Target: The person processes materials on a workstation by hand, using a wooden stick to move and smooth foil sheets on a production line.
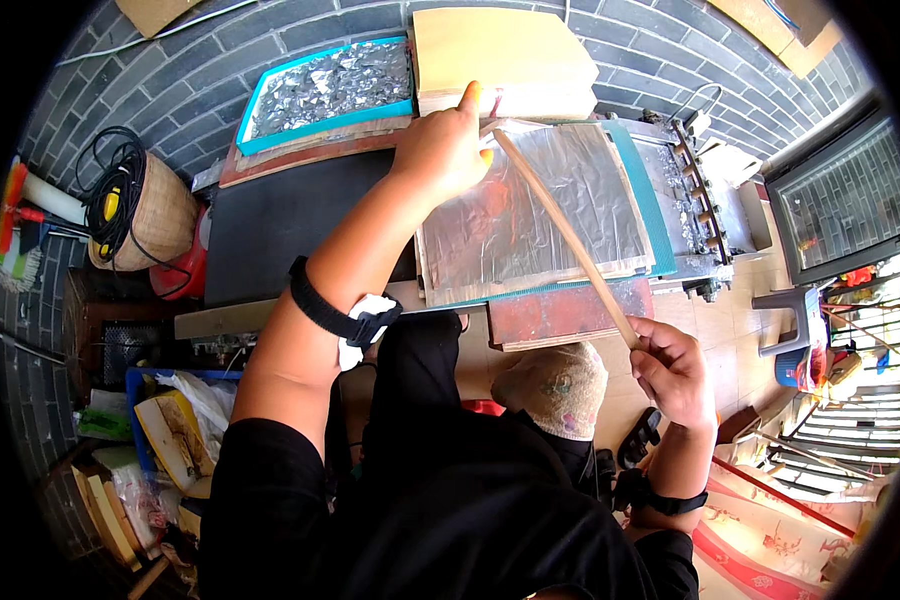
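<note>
My right hand (669,371) grips the lower end of a long flat wooden stick (566,231), which slants up and left over a wrinkled sheet of silvery foil (525,217). The foil lies on a stack of sheets above a green ribbed mat (656,225). My left hand (446,150) is at the foil's upper left corner, beside the stick's far tip, with a finger stretched toward a thick stack of yellowish paper (495,60). Some folded pale paper (521,129) shows near that tip. Whether the left hand pinches anything is hard to see.
A blue-rimmed tray (322,146) of silvery foil scraps stands at the back left. A reddish board (570,313) juts from the table's near edge. A metal frame with a rod (696,191) is at the right. Left of the table, a woven basket (146,217) bears coiled black cable.
</note>
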Tool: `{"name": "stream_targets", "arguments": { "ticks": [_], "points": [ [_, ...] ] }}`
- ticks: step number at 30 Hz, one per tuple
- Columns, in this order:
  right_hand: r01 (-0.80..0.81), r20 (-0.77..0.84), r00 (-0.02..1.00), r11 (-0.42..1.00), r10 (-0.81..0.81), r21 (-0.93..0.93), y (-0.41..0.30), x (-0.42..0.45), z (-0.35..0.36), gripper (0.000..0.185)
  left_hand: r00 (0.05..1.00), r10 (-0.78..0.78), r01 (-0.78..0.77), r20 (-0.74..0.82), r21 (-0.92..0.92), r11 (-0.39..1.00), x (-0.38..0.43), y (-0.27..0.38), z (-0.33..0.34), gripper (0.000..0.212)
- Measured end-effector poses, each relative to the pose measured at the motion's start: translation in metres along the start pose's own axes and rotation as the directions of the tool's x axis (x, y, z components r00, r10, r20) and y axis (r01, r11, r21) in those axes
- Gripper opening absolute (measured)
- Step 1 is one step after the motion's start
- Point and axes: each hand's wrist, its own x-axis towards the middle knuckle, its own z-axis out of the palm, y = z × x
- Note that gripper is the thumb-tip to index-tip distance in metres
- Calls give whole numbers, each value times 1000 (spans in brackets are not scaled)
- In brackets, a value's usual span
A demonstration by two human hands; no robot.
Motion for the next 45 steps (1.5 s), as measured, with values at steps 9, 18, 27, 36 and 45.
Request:
{"name": "stream_targets", "arguments": {
  "ticks": [9,18,27,36,45],
  "points": [
    [5,-91,996,999,-1,51,10,-19,-15,38,945,-228,170,-234,-246,954,17,-45,8,68],
    [31,2,1000,998,-31,-56,8,1,-1,38,993,82,-98,-87,-207,973,-3,-22,6,90],
    [70,-35,997,997,-70,-16,0,5,-3,35,976,-206,207,-71,7,978,20,-4,-5,69],
    [17,-119,993,999,-13,28,11,-19,-21,37,858,-488,285,-162,-640,714,37,-113,-14,75],
    [38,-248,966,986,-78,-162,15,-20,-25,36,694,-628,248,-352,-702,667,81,-206,-45,76]
  ]
}}
